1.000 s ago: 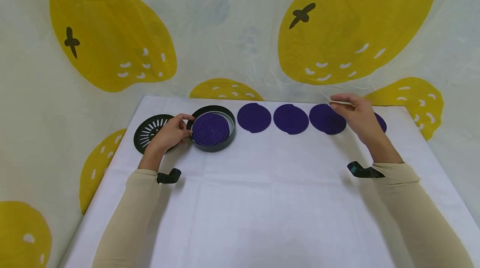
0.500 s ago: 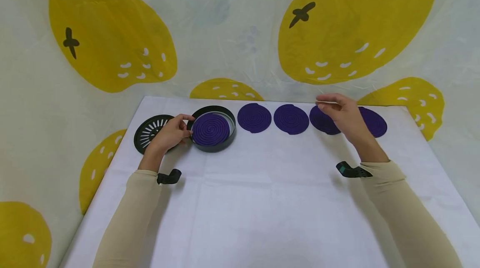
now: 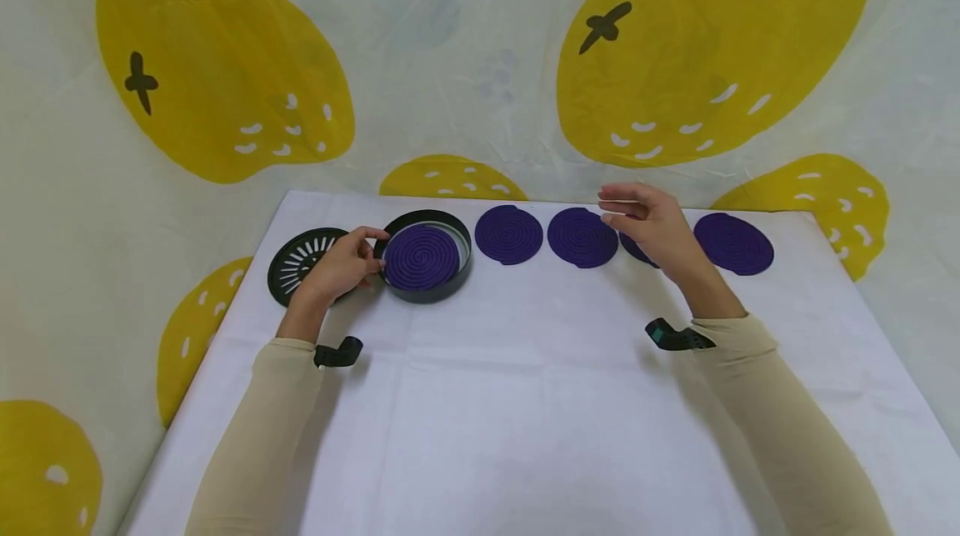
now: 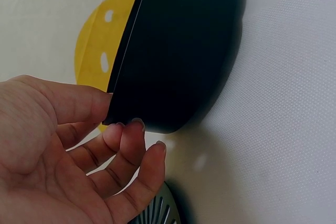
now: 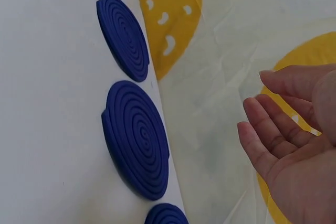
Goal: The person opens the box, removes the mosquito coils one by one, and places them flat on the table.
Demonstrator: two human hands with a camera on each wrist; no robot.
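With my left grip (image 3: 341, 268) nearly closed, I'm pinching the rim of the dark round tin (image 3: 427, 297) at eleven o'clock on the surface (image 3: 480, 436); a purple spiral disc (image 3: 422, 257) is lying inside. My right grip (image 3: 651, 227) is hovering towards two o'clock, fingers parted, holding nothing, near more purple discs (image 3: 582, 237).

head: even light, soft shadows | left wrist: pan (image 4: 178, 51) near-black
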